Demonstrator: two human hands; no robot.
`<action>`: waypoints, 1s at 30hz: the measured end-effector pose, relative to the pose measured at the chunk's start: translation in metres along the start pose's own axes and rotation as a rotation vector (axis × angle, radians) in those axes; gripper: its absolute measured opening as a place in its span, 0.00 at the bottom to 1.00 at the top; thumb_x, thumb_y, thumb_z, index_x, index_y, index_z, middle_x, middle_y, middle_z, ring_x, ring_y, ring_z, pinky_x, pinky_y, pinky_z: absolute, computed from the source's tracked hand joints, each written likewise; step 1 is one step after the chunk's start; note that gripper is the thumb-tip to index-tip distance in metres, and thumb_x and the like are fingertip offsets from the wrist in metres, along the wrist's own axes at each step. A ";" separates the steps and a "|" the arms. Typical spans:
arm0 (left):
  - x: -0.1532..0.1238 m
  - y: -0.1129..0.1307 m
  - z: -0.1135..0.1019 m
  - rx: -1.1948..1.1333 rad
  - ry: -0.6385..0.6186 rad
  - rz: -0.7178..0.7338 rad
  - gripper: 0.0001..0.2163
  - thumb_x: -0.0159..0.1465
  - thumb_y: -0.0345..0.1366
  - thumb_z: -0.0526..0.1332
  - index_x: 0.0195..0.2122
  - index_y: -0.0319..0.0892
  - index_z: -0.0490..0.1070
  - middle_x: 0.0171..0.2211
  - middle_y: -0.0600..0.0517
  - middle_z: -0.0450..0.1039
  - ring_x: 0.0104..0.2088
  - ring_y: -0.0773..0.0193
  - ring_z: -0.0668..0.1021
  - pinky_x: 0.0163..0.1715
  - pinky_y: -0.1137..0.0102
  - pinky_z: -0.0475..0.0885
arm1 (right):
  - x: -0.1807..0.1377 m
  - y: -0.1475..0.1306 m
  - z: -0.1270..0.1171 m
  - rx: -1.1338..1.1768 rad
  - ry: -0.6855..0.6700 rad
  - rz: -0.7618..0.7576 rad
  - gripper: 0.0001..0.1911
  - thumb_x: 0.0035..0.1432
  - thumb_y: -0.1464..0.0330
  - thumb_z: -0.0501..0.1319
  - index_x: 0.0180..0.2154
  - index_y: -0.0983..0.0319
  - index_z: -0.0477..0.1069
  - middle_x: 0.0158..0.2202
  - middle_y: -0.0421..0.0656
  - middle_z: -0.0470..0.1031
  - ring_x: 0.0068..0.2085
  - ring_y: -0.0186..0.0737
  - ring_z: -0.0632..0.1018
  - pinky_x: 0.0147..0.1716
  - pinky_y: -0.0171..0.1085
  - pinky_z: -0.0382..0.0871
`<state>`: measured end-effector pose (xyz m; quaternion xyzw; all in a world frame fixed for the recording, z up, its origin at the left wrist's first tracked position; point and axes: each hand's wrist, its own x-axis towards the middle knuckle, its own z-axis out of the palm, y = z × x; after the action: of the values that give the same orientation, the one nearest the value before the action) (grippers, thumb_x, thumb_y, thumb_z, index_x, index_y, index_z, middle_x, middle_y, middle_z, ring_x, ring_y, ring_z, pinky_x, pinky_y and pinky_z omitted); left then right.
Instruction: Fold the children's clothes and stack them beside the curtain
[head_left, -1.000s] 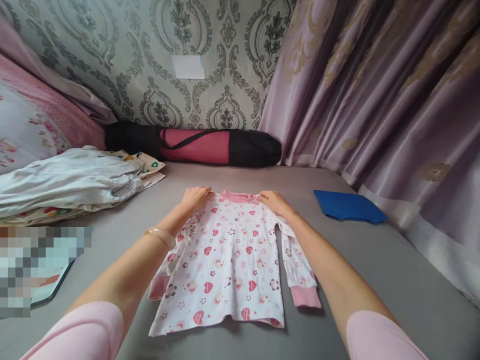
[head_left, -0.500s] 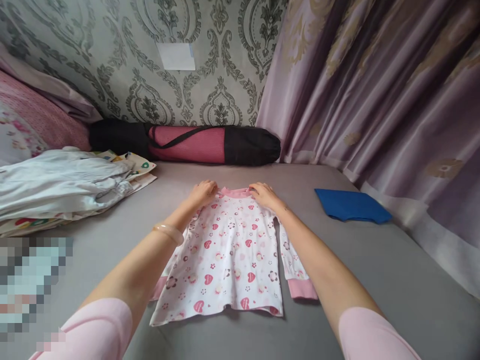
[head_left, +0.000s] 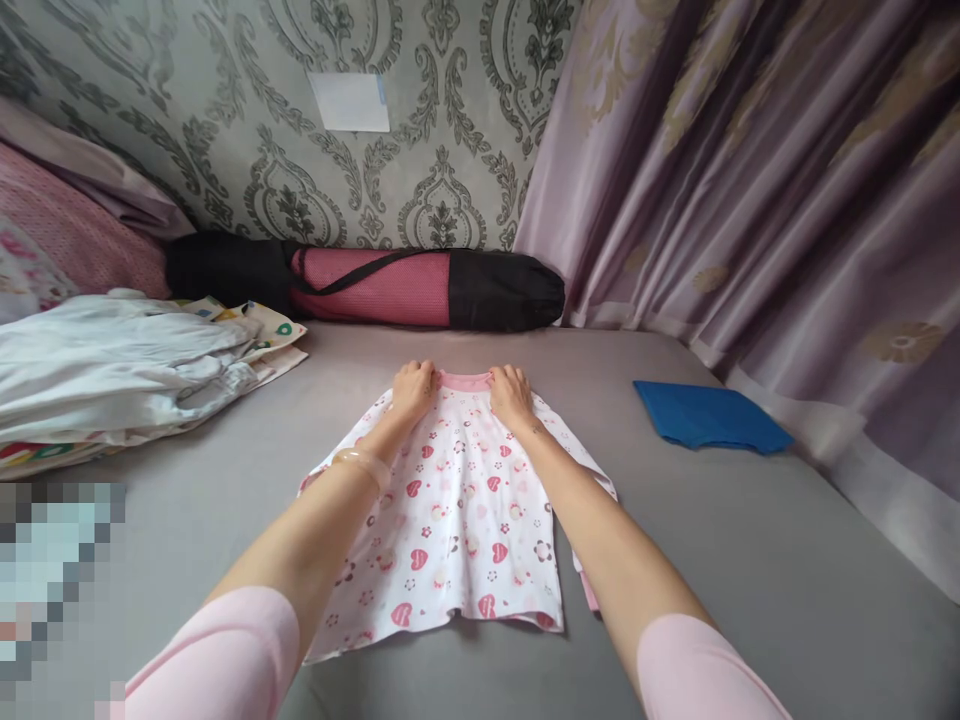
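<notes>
A small white long-sleeved shirt (head_left: pixel 461 500) with pink hearts and flowers lies spread out on the grey sheet, its pink collar at the far end and its hem toward me. My left hand (head_left: pixel 414 388) has its fingers closed on the shirt at the left side of the collar. At the collar's right side, my right hand (head_left: pixel 511 392) likewise pinches the fabric. Part of each sleeve is hidden beneath my forearms. The hem is slightly rumpled in the middle.
A blue folded cloth (head_left: pixel 709 415) lies to the right. Pale rumpled clothes (head_left: pixel 112 370) are heaped on the left. A black and pink rolled bag (head_left: pixel 371 285) lies along the patterned wall, with a purple curtain (head_left: pixel 720 180) on the right.
Both hands have moved inward along the shoulders, closer to the collar, and the fingers have closed on it. The collar looks flatter, and the right sleeve's cuff is now mostly behind my forearm.
</notes>
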<state>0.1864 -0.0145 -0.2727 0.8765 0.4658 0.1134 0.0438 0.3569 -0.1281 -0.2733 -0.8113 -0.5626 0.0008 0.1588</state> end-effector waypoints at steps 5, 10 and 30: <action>-0.002 0.002 0.003 0.037 -0.013 0.014 0.17 0.71 0.41 0.45 0.49 0.37 0.68 0.48 0.37 0.72 0.50 0.48 0.73 0.48 0.60 0.66 | 0.006 -0.004 -0.005 0.037 -0.081 0.001 0.18 0.71 0.67 0.48 0.56 0.60 0.69 0.55 0.53 0.69 0.56 0.51 0.68 0.54 0.45 0.60; -0.003 0.008 -0.007 0.099 -0.070 0.006 0.19 0.71 0.39 0.44 0.51 0.32 0.67 0.51 0.32 0.69 0.53 0.43 0.71 0.49 0.57 0.65 | -0.006 0.025 -0.057 0.302 -0.102 0.030 0.21 0.67 0.65 0.55 0.60 0.60 0.66 0.57 0.49 0.72 0.54 0.41 0.74 0.53 0.37 0.65; -0.046 0.113 0.035 -0.303 0.031 0.485 0.18 0.70 0.32 0.47 0.56 0.34 0.67 0.58 0.36 0.67 0.59 0.51 0.68 0.61 0.56 0.62 | -0.188 0.081 -0.097 0.249 -0.287 0.290 0.07 0.53 0.66 0.62 0.35 0.62 0.70 0.33 0.42 0.77 0.33 0.39 0.75 0.28 0.32 0.62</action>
<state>0.2609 -0.1153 -0.2936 0.9440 0.2208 0.2023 0.1386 0.3794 -0.3500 -0.2355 -0.8493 -0.4527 0.2084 0.1740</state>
